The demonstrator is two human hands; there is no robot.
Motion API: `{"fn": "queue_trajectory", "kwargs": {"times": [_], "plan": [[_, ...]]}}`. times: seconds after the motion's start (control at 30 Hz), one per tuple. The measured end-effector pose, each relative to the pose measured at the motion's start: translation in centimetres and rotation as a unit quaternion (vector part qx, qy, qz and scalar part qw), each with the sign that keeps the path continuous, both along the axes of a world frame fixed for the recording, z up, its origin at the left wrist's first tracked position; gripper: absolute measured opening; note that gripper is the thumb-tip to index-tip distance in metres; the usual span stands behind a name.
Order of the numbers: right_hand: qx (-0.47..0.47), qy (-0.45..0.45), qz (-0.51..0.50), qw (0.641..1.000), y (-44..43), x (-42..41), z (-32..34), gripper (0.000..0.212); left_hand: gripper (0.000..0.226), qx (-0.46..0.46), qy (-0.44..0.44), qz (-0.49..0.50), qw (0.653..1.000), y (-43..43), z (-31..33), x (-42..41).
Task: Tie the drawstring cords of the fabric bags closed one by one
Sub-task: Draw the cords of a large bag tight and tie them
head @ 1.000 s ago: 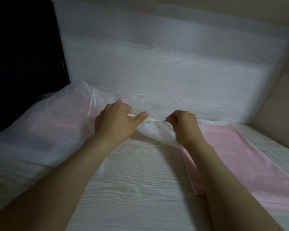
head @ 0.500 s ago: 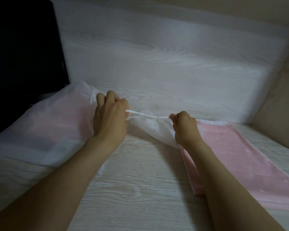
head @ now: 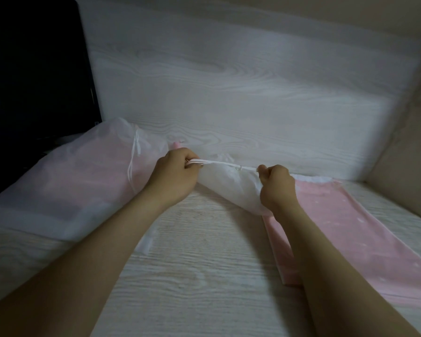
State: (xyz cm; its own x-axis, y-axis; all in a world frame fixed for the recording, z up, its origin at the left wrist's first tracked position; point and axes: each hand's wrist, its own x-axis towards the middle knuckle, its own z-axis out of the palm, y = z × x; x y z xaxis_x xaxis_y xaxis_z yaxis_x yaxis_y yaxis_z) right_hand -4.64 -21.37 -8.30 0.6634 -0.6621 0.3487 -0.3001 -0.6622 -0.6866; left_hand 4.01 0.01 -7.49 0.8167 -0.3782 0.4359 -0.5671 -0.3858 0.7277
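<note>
A sheer white fabric bag [head: 231, 184] with pink contents lies at the right, its gathered mouth lifted between my hands. Its white drawstring cord [head: 219, 163] runs taut from hand to hand, with a small knot near the right end. My left hand [head: 176, 176] grips the cord's left ends in a fist. My right hand [head: 276, 184] pinches the cord's right end, right by the knot. A second sheer white bag [head: 66, 181], also with pink contents, lies at the left with its cords [head: 134, 159] hanging loose.
The bags lie on a pale wood-grain table [head: 195, 276] against a matching back panel [head: 229, 93]. A black monitor [head: 32, 76] stands at the back left. A beige wall [head: 408, 171] closes the right side.
My hands have pulled apart, drawing the cord taut. My left hand turned from thumb-out to a fist round the cord ends. The knot has slid towards my right hand.
</note>
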Motion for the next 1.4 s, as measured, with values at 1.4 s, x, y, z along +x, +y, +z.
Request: {"fn": "queue_trajectory", "kwargs": {"times": [1.4], "plan": [[0.347, -0.148, 0.113, 0.919, 2.5, 1.2, 0.6, 0.04, 0.015, 0.125, -0.187, -0.101, 0.969, -1.3, -2.1, -1.5]]}}
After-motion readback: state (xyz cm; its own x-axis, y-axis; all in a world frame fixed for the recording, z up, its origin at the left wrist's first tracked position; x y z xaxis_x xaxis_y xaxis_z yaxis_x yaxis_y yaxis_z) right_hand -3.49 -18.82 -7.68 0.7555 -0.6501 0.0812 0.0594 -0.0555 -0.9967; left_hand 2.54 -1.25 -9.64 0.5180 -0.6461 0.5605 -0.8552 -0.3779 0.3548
